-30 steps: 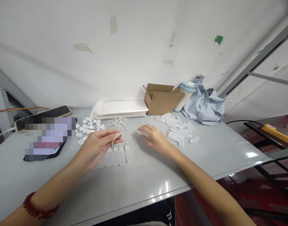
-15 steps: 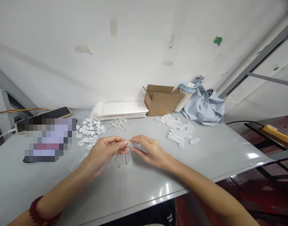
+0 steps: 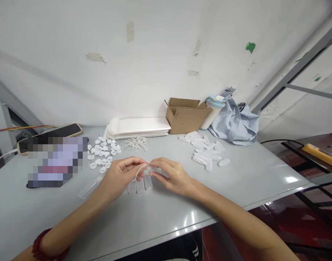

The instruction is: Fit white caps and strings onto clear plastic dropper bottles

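Observation:
Over the middle of the table, my left hand (image 3: 119, 177) pinches a thin white cord (image 3: 138, 169) that curves down from its fingertips. My right hand (image 3: 173, 174) is closed around a small translucent plastic sleeve (image 3: 155, 169), mostly covered by the fingers. Both sets of fingertips meet where the cord reaches the sleeve; how the two join is too small to make out. Just below my hands lies a row of several translucent sleeves (image 3: 140, 184), partly hidden by my left hand. A longer clear plastic piece (image 3: 88, 189) rests left of my left forearm.
White caps (image 3: 103, 152) and a heap of white cords (image 3: 137, 144) lie behind my left hand. More translucent sleeves (image 3: 201, 150) are piled at the right. Along the wall stand white envelopes (image 3: 140, 125), an open cardboard box (image 3: 186, 119), a cup (image 3: 213, 112) and a blue cloth bag (image 3: 236, 125).
My hands stay together in nearly the same place. My left fingers shift slightly, and the cord's loose end appears a little higher and more to the right.

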Demonstrator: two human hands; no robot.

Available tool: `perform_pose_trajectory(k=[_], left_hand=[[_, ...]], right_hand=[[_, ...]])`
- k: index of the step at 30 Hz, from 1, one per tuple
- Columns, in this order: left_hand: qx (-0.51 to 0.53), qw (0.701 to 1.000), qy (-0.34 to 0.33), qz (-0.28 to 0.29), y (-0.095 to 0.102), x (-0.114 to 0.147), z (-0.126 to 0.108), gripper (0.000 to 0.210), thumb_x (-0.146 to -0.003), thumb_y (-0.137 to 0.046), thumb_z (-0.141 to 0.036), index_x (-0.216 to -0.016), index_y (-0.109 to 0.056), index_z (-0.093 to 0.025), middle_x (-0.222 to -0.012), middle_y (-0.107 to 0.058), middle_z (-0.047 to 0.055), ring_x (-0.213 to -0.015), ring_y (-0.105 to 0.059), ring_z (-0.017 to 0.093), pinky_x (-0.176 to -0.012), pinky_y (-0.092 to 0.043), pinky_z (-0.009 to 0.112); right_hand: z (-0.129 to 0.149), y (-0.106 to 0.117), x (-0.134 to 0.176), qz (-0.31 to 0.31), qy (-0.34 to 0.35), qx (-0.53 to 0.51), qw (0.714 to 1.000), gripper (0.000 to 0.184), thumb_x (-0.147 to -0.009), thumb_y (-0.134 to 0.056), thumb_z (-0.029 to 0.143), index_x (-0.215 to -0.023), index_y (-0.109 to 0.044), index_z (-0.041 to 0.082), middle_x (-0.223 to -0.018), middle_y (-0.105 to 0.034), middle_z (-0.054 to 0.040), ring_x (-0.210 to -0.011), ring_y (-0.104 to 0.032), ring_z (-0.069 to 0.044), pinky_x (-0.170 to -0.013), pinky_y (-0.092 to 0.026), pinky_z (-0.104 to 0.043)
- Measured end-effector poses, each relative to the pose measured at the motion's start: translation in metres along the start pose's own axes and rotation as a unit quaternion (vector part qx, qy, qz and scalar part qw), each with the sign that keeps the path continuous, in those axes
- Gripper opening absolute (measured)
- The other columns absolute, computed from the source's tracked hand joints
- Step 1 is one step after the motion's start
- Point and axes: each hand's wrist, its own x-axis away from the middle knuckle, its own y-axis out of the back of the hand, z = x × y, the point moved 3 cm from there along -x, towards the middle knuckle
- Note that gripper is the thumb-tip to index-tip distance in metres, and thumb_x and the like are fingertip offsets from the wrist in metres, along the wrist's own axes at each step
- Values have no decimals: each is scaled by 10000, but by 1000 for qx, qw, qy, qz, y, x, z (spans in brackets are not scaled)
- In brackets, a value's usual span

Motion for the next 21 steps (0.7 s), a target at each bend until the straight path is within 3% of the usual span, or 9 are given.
perform_pose_trajectory(k=[4, 10, 15, 17, 21], left_hand=[[-14, 999, -34, -5, 0, 3, -6, 243, -740, -663, -461, -790, -735, -234, -594, -646, -3, -578, -599, 165, -584, -525, 276], [-82, 990, -113, -31, -2, 7, -3, 231, -778, -637, -426, -850, -743, -234, -806, -706, 27, -678, -642, 173, -608, -544, 265], [-193, 953, -229, -54, -4, 9, 0, 201, -845, -595, -334, -936, -715, -201, -723, -689, 19, -640, -637, 155, -549, -512, 231], [-227, 922, -305, -73, -5, 12, -2, 156, -866, -572, -264, -937, -693, -194, -728, -681, 14, -599, -615, 129, -549, -506, 219], [-285, 857, -414, -117, -6, 18, -7, 165, -881, -563, -195, -1029, -635, -204, -903, -686, 49, -755, -653, 154, -690, -538, 257]], right_hand=[[0, 2, 0, -21, -16, -6, 1000, 235, -939, -528, 234, -1166, -556, 179, -1012, -682, -103, -919, -654, -182, -777, -569, -334], [0, 4, -1, -46, -84, -49, 994, 210, -910, -579, 238, -1106, -610, 169, -962, -697, -83, -868, -659, -164, -774, -566, -317], [-3, 3, -1, -46, -164, -119, 978, 219, -878, -619, 267, -1080, -644, 187, -975, -706, -74, -870, -673, -166, -810, -561, -339], [-5, 2, -1, -42, -222, -198, 954, 233, -860, -638, 288, -1071, -649, 191, -995, -711, -71, -906, -678, -176, -831, -555, -353], [-4, 2, -4, -36, -323, -390, 861, 264, -820, -689, 333, -1038, -651, 190, -961, -727, -57, -908, -694, -184, -864, -536, -366]])
